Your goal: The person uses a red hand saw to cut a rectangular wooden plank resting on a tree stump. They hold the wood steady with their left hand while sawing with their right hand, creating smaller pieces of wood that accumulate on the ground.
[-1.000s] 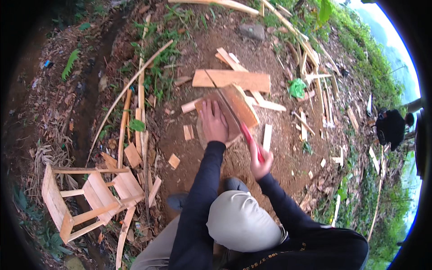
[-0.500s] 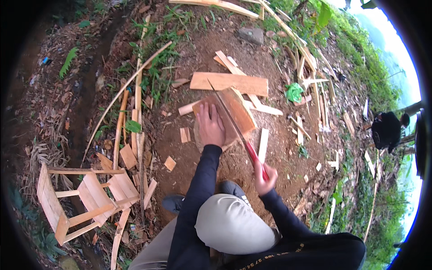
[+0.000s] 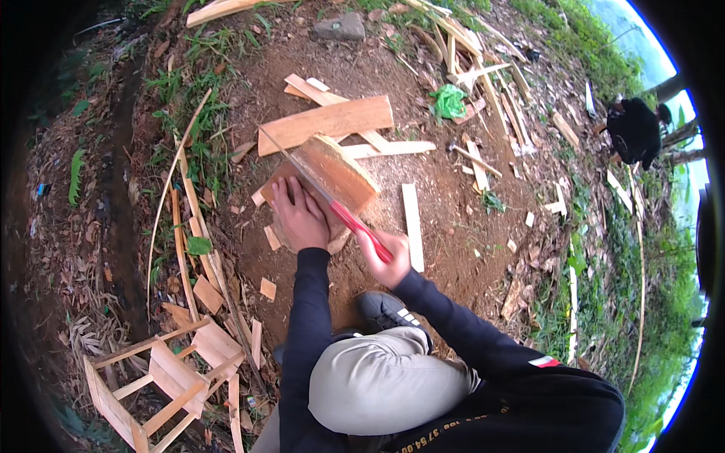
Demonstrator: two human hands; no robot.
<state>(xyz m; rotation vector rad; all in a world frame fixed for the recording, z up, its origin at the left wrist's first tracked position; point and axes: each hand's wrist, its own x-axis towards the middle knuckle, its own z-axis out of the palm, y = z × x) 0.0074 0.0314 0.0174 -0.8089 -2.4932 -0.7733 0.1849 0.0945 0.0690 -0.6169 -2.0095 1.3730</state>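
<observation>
My left hand [image 3: 300, 217] presses flat on a short wooden board [image 3: 336, 172] that lies on a round stump on the dirt. My right hand [image 3: 387, 259] grips the red handle of a hand saw [image 3: 317, 189]. The saw's thin blade runs up and to the left across the board, just beside my left fingers. My bent knee in grey trousers [image 3: 381, 381] and a dark shoe [image 3: 381, 309] sit below the hands.
A long plank [image 3: 326, 122] and several loose wood strips lie behind the board. A pale strip [image 3: 412, 226] lies to the right. An unfinished wooden stool frame [image 3: 155, 381] lies at the lower left. A green bag [image 3: 449, 100] and another person in black [image 3: 636, 130] are farther off.
The saw has been pushed forward, its blade now reaching farther up and left across the board. My right hand moved closer to the board; my left hand stayed pressed on the wood.
</observation>
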